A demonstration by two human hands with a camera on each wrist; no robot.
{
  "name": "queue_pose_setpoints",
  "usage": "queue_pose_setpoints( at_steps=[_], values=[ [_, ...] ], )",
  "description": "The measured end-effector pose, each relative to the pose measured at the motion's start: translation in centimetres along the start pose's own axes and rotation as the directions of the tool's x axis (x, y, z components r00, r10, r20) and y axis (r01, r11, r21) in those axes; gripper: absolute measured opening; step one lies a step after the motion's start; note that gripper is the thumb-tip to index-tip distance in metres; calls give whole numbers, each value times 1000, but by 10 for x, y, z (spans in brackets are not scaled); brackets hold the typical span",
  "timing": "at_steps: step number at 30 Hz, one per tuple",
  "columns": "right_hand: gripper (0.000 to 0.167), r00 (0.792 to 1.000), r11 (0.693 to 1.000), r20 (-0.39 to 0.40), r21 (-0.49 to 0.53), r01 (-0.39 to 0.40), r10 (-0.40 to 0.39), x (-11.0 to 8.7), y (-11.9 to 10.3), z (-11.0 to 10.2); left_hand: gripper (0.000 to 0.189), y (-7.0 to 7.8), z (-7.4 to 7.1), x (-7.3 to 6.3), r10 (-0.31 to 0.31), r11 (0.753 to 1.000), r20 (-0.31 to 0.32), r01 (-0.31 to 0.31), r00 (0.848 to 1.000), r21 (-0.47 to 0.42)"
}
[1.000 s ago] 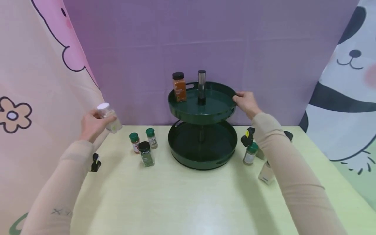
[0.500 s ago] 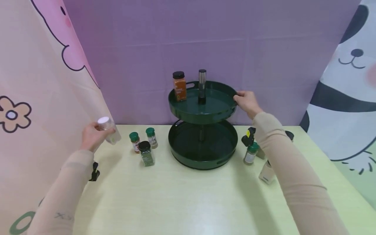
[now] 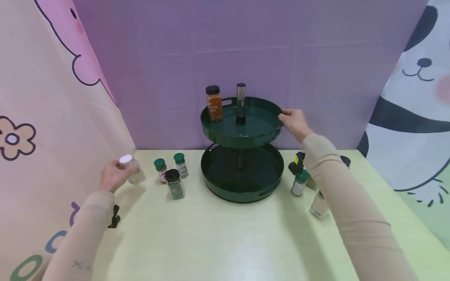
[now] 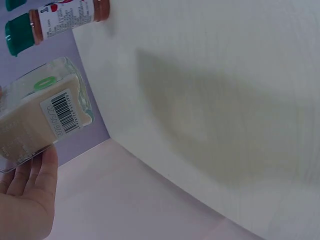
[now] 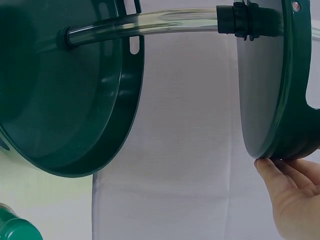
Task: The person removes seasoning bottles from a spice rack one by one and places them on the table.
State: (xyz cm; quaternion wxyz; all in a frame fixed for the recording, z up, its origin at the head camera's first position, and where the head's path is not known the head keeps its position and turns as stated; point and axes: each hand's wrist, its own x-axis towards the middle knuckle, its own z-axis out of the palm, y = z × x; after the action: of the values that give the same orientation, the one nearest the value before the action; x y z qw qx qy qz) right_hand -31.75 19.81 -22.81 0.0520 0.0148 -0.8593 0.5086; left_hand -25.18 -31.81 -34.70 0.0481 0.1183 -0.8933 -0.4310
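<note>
My left hand grips a clear spice jar with a white lid, close over the table's back left corner. In the left wrist view that jar shows pale beige contents and a barcode label. My right hand pinches the right rim of the upper tray of a dark green two-tier turntable. The right wrist view shows the fingertips at that tray's edge. A jar of orange spice with a black lid stands on the upper tray, left of the central post. The lower tray holds nothing.
Left of the turntable stand two green-lidded shakers and a black-lidded jar of green herbs. On the right, a green-lidded shaker and a pale jar stand partly behind my right sleeve. A purple cloth hangs behind the table.
My left hand has come down with the white-lidded jar, which now hangs much closer to the table and more upright. The right hand and the turntable have stayed put.
</note>
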Motion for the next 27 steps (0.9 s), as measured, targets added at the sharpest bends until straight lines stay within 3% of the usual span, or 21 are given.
queue_pose_setpoints(
  at_steps=[11,27],
  values=[
    [47,1000,1000,-6,3,-3,3,0,1,2,88,-19,13,2,-50,999,62,49,997,22],
    [47,1000,1000,-12,-15,-1,1,1,1,2,88,-34,27,6,-69,998,40,69,997,4]
  ],
)
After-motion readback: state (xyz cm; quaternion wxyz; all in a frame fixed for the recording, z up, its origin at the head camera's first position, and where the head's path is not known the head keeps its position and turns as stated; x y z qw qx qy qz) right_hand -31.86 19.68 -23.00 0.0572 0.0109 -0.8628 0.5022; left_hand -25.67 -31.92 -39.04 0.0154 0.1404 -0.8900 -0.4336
